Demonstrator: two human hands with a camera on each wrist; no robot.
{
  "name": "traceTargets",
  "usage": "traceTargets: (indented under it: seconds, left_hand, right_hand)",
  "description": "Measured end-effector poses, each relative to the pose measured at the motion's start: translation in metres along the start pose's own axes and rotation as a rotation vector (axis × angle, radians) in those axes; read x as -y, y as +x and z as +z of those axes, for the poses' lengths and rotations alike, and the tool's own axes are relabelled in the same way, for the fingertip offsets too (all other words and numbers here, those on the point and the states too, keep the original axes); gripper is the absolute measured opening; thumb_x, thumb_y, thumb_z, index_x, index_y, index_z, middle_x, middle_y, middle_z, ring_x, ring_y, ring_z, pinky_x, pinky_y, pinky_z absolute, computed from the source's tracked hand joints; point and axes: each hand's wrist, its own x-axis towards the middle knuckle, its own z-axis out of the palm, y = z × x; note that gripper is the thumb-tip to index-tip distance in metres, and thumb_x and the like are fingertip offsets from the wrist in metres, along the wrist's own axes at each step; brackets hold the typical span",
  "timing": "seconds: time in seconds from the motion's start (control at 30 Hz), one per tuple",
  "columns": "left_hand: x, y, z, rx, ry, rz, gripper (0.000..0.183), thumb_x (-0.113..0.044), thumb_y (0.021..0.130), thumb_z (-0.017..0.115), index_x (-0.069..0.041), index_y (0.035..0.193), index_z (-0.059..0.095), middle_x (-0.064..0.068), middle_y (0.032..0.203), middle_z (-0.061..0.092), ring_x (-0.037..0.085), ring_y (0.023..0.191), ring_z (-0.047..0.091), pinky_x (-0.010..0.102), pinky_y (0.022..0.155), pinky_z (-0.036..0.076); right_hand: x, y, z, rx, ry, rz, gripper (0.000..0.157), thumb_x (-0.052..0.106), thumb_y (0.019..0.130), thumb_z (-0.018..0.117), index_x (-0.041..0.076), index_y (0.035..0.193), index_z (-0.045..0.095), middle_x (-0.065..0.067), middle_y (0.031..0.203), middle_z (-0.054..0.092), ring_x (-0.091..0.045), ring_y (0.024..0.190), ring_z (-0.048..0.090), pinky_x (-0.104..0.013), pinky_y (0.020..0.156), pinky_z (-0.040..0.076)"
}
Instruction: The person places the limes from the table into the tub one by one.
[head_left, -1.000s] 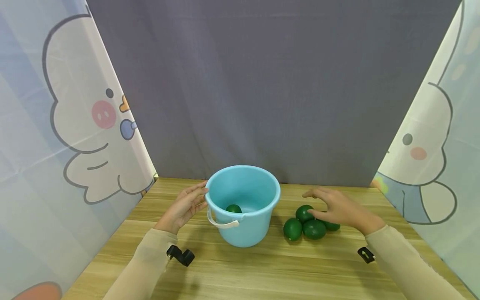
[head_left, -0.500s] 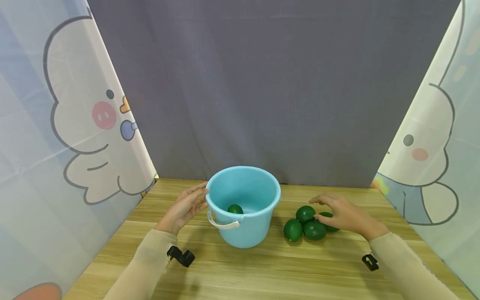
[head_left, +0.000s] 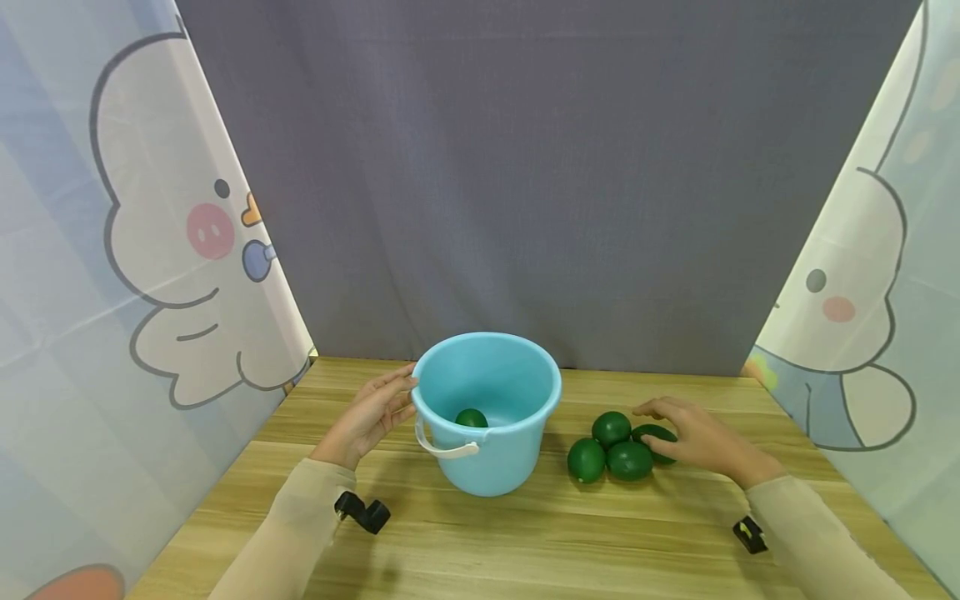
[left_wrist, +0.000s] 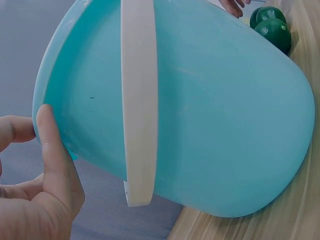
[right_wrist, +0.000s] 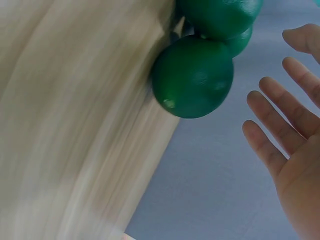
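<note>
A light blue bucket [head_left: 495, 458] with a white handle [head_left: 448, 451] stands mid-table. My left hand [head_left: 369, 417] holds its rim on the left side, with the thumb [left_wrist: 50, 130] lying against the outer wall. Inside the bucket lies one dark green, lime-like fruit [head_left: 471, 418]. Right of the bucket, several like it form a cluster on the table; the nearest to the bucket is a round fruit [head_left: 586, 460]. My right hand [head_left: 701, 437] hovers with spread fingers at the rightmost, longer fruit [head_left: 654, 442], partly covering it. The right wrist view shows nothing in that palm.
The wooden table [head_left: 510, 550] ends at a grey curtain [head_left: 525, 183] behind. Cartoon-printed cloths [head_left: 60, 250] hang on both sides. Black wrist mounts [head_left: 363, 512] sit on both sleeves.
My right hand has moved right and slightly down, from over the cluster's back fruit to the rightmost fruit, uncovering more of it. The left hand and bucket have stayed in place.
</note>
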Motion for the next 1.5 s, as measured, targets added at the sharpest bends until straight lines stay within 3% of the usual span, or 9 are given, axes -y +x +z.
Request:
traceTargets:
  seconds: [0.5,1.03,1.5]
  left_hand:
    - [0.001,0.001,0.0,0.004,-0.005,0.0,0.055,-0.013,0.102,0.057,-0.001,0.152,0.039,0.019,0.144,0.046,0.008,0.09,0.065,0.018,0.079,0.058]
    - [0.002,0.001,-0.001,0.003,-0.011,-0.003,0.055,-0.013,0.102,0.057,-0.001,0.152,0.038,0.018,0.139,0.048,0.008,0.089,0.065,0.018,0.08,0.058]
    - [0.001,0.001,0.0,0.001,-0.009,-0.004,0.055,-0.013,0.102,0.057,-0.001,0.153,0.038,0.019,0.141,0.047,0.007,0.088,0.065,0.017,0.079,0.057]
  right_hand:
    - [-0.016,-0.012,0.007,-0.022,-0.018,-0.024,0.037,0.015,0.082,0.083,0.009,0.116,0.069,-0.002,0.111,0.068,-0.026,0.097,0.066,-0.047,0.078,0.059]
    - [-0.026,-0.019,0.016,0.032,-0.004,-0.012,0.054,0.015,0.071,0.089,0.006,0.12,0.067,-0.007,0.114,0.067,-0.032,0.102,0.066,-0.051,0.081,0.059]
    - [-0.033,-0.023,0.025,0.046,0.01,0.001,0.066,0.021,0.069,0.093,0.006,0.126,0.063,-0.012,0.12,0.063,-0.036,0.106,0.062,-0.055,0.084,0.056]
